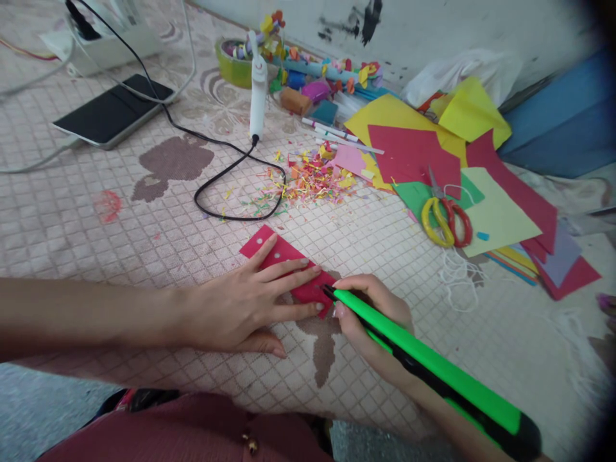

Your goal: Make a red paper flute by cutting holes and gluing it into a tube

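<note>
Head view, left hand [245, 301] flat on red paper [289, 269], right hand [370, 321] gripping green cutter [433, 366]

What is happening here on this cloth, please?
A person works on a pink quilted cloth. The left hand lies flat, pressing down a small red paper piece. The right hand grips a green tool, its dark tip touching the paper's right end. Beyond lie scissors, coloured sheets and paper scraps.

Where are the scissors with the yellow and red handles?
In the head view, the scissors lie on the right side, on the green paper beside the paper scraps, beyond the right hand holding the green tool.
</note>
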Motion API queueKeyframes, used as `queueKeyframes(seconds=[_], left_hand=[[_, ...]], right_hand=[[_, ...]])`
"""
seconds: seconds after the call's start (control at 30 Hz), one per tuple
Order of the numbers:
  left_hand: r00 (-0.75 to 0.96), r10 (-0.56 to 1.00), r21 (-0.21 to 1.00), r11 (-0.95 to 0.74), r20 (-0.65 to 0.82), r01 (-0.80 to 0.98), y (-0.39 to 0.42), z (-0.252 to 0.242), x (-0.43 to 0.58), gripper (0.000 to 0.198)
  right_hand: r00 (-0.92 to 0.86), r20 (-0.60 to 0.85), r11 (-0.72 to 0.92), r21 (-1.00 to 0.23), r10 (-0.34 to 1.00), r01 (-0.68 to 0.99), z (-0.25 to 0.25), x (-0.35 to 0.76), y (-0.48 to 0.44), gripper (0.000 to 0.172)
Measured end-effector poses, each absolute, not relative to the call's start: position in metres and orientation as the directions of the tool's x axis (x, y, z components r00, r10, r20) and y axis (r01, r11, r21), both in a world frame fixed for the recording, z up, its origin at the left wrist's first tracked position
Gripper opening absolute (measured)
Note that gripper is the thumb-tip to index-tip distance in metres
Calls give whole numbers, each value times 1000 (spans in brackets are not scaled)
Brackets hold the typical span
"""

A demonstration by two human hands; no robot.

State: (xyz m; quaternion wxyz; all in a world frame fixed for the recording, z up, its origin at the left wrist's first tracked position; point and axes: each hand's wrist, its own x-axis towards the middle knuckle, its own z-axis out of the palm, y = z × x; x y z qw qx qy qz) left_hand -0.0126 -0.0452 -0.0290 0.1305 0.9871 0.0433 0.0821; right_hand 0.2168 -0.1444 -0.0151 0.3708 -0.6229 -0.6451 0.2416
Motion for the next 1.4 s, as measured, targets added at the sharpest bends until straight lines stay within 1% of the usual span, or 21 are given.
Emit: queueKeyframes(seconds=[0.1,0.23,0.33,0.5,0.6,0.67,0.77,0.87,0.93,1.0,1.07,1.13,1.2,1.3,1.4], left_hand=[[983,96,267,-962,154,52,-45,-28,-14,66],[976,91,274,-961,197,34,-43,-28,-14,59],[973,107,256,-965,204,53,-40,-29,-12,55],[955,196,224,-964,222,146,-33,-30,-7,67],[956,181,217,-967,229,131,-30,-29,-6,59],[966,157,202,-973,207,115,-29,-29,-5,53],[962,200,213,-964,188,159,-25,-28,-4,55],[929,285,256,-940,236,224,-21,-28,-3,61],[912,289,273,-939,291,210,-20,-27,-3,55],[903,262,285,-944,342,167,-23,-23,-4,44],[904,221,311,-944,365,106,-28,-20,-6,35],[923,188,359,-931,335,60,-34,-18,-7,33],[949,167,387,-921,269,52,-38,-19,-9,38],[970,124,364,-931,209,40,-39,-25,-11,48],[976,123,366,-929,181,49,-38,-30,-11,51]], right_hand=[[88,53,5,-880,995,474,-17,221,-144,8],[111,-37,-63,-968,993,244,-19,227,-141,7],[114,-96,-108,-989,989,105,-24,229,-137,8],[159,-109,-96,-992,981,-85,-31,233,-131,9],[205,-117,-81,-981,972,-177,-29,235,-125,10],[215,-132,-87,-975,968,-205,-27,236,-122,11],[203,-139,-99,-976,969,-195,-27,238,-120,11],[148,-122,-103,-986,981,-131,-30,241,-123,10],[94,-109,-106,-994,990,-42,-30,242,-126,11],[45,-87,-90,-993,995,80,-29,241,-129,13],[19,-23,-27,-977,1000,213,-28,239,-132,12],[2,69,64,-942,998,330,-27,237,-134,11],[-15,137,131,-901,990,413,-27,234,-135,13],[-35,192,186,-857,981,481,-27,233,-134,16],[-63,226,225,-825,972,519,-25,232,-133,16]])
